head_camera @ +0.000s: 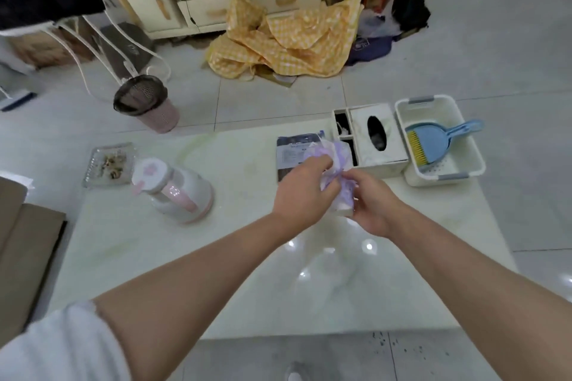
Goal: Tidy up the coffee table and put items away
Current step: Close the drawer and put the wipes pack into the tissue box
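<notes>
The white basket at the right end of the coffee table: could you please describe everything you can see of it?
The white basket looks like plastic, rectangular with rounded corners, grey handle grips at both short ends and a perforated floor. It sits upright on the coffee table at its far right corner, right beside the white tissue box. A blue dustpan with a yellow-bristled brush lies inside, handle over the rim.

super glossy marble-look coffee table [235, 260] throwing back ceiling lights, crinkly see-through purple plastic bag [335, 164], smooth white plastic basket [476, 164], matte blue plastic dustpan [433, 141], clear cut-glass tray [93, 173], shiny yellow checkered cloth [297, 43], smooth white-and-pink plastic kettle [185, 195]
</notes>
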A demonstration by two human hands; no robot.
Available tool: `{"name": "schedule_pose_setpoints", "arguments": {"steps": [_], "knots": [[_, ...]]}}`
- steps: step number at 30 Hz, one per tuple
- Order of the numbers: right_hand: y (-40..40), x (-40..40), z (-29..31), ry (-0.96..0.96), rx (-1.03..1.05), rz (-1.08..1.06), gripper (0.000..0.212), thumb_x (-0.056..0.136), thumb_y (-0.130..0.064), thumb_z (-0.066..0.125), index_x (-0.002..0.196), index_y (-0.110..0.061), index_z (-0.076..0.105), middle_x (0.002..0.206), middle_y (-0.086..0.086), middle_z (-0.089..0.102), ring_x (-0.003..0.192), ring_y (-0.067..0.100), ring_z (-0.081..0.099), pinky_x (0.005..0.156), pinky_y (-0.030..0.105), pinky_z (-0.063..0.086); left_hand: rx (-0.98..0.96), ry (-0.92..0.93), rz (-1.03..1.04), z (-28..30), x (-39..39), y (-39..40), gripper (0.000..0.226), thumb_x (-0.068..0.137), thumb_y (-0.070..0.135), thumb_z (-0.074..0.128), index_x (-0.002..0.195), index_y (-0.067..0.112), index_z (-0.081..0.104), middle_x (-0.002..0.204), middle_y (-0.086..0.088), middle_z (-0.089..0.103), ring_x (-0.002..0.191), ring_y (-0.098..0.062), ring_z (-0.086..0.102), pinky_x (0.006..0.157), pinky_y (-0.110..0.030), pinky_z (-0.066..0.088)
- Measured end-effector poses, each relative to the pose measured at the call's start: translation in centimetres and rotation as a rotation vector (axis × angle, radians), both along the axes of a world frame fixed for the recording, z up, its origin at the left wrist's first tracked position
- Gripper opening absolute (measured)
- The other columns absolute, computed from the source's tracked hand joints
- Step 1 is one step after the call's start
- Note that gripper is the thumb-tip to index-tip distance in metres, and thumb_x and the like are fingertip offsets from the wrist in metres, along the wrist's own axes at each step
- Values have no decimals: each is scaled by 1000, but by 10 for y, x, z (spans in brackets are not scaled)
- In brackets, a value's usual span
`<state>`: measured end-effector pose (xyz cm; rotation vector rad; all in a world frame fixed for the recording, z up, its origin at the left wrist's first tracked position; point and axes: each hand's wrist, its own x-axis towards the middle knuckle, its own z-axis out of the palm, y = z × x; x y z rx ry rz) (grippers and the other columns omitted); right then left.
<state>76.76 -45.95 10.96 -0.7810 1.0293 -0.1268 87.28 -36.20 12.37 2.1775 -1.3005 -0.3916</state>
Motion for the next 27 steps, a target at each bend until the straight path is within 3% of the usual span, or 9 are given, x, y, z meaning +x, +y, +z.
{"name": "schedule_pose_setpoints", "arguments": {"steps": [2, 5, 8, 12, 15, 17, 19, 25, 27], "knots": [[-11, -8, 3, 7, 50, -24, 22, 93, -21, 62, 108, -11, 73, 104, 9, 74, 85, 22, 68, 84, 36, 47, 32, 44, -34, 9, -4, -16, 32, 93, 30, 58, 73, 26, 34, 64, 7, 39, 68, -21, 43, 57, -32, 29], [-44, -22, -7, 95, 20, -37, 31, 91, -21, 65, 118, -6, 71, 116, 15, 72, 92, 24, 67, 71, 31, 51, 68, 114, -96, 10, -11, -51, 31, 95, 31, 58, 73, 30, 36, 69, 8, 43, 72, -19, 45, 62, -32, 35], [-81, -37, -26, 188, -16, -63, 31, 88, -23, 69, 115, -6, 71, 108, 15, 75, 84, 24, 70, 66, 31, 51, 110, 193, -133, -7, -20, -84, 27, 96, 41, 56, 81, 20, 49, 78, 3, 53, 74, -20, 51, 64, -34, 40], [-136, -60, -49, 305, -35, -181, 33, 79, -26, 70, 107, -10, 70, 98, 12, 75, 83, 25, 68, 72, 35, 51, 183, 333, 54, -32, -19, -124, 27, 99, 46, 46, 102, 22, 58, 92, 8, 63, 82, -11, 60, 73, -31, 48], [-185, -79, -58, 372, -109, -248, 54, 63, -31, 67, 109, -2, 66, 95, 13, 70, 85, 26, 63, 78, 36, 47, 323, 270, 100, -55, -11, -155, 30, 101, 43, 41, 102, 20, 60, 98, 3, 63, 91, -19, 62, 75, -34, 50], [-212, -83, -56, 356, -145, -253, 39, 72, -26, 67, 103, -3, 67, 96, 12, 68, 86, 26, 62, 82, 38, 48, 419, 165, 40, -74, -6, -174, 33, 100, 40, 43, 118, 20, 61, 118, -1, 62, 110, -21, 57, 86, -38, 51], [-235, -79, -54, 335, -167, -239, 10, 85, -17, 62, 93, -12, 68, 99, 11, 72, 88, 26, 66, 89, 40, 52, 492, 87, -70, -91, -7, -194, 43, 98, 39, 47, 135, 19, 54, 137, -3, 54, 130, -22, 44, 101, -41, 45], [-263, -56, -73, 341, -262, -172, 10, 84, -22, 61, 89, -17, 69, 104, 19, 72, 89, 30, 67, 91, 42, 52, 665, -124, -320, -126, -20, -234, 79, 90, 63, 47, 145, 6, 38, 152, -12, 41, 153, -30, 8, 121, -50, 13], [-269, -49, -81, 362, -265, -181, 9, 84, -24, 61, 87, -18, 68, 108, 19, 71, 94, 31, 67, 97, 44, 49, 683, -122, -333, -133, -18, -242, 81, 88, 67, 46, 140, 5, 43, 149, -13, 45, 151, -30, 11, 121, -51, 10]]}}
